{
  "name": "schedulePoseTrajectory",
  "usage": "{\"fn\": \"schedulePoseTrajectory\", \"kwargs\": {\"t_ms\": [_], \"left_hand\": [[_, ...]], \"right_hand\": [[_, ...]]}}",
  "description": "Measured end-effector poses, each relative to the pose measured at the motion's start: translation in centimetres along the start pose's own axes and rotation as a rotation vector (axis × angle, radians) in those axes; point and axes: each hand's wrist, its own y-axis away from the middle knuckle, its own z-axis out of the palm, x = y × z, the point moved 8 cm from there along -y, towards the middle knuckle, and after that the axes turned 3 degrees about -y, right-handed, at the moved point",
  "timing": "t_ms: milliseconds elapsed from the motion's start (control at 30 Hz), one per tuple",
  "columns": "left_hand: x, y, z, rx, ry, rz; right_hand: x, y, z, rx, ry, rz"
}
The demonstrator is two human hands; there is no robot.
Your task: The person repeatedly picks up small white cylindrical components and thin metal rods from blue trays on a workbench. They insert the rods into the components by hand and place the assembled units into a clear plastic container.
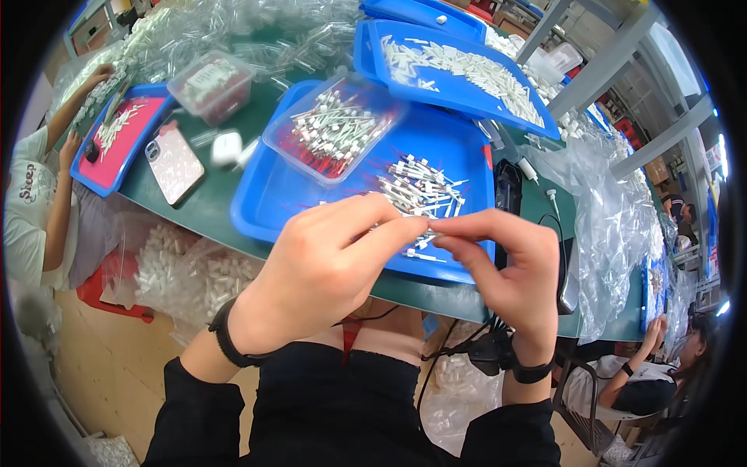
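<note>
On the green table [218, 206] sit three blue trays [272, 194]; left hand [327, 268] and right hand [506, 261] pinch one small white piece [429, 231].

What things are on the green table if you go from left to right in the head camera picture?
Pink-lined blue tray → phone → white earbud case → clear tub of small parts → the two hands pinching a small white part → crumpled clear plastic bags.

small white tube piece [430, 231] pinched level above blue tray [272, 194].
</note>
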Motion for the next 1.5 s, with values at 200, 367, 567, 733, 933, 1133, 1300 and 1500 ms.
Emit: {"fn": "schedulePoseTrajectory", "kwargs": {"t_ms": [200, 367, 567, 733, 933, 1133, 1300, 1500], "left_hand": [[-2.3, 0.1, -0.4, 0.074, 0.213, -0.223], [-2.6, 0.3, -0.8, 0.123, 0.255, -0.241], [-1.8, 0.6, -1.0, 0.124, 0.253, -0.163], [-0.9, 0.7, -1.5, 0.185, 0.164, -0.049], [-0.5, 0.8, -1.3, 0.187, 0.151, 0.064], [-1.5, 1.1, -0.8, 0.143, 0.14, 0.066], [-4.2, -1.3, 0.1, -0.047, -0.089, 0.011], [-13.3, -3.8, -0.3, -0.353, -0.27, -0.408]], "right_hand": [[-0.6, 0.5, 0.0, 0.191, 0.23, -0.162], [-1.0, 0.6, 0.2, 0.228, 0.25, -0.217], [-1.8, 0.8, 0.7, 0.211, 0.24, -0.305], [-1.7, 0.9, 0.8, 0.205, 0.203, -0.294], [-0.4, 0.8, 1.3, 0.151, -0.056, -0.14], [-1.3, 0.3, 2.0, 0.102, 0.128, -0.315], [2.3, -1.7, 2.3, -0.107, 0.432, -0.127], [7.5, -11.1, -2.6, 0.161, 0.378, 0.066]]}}
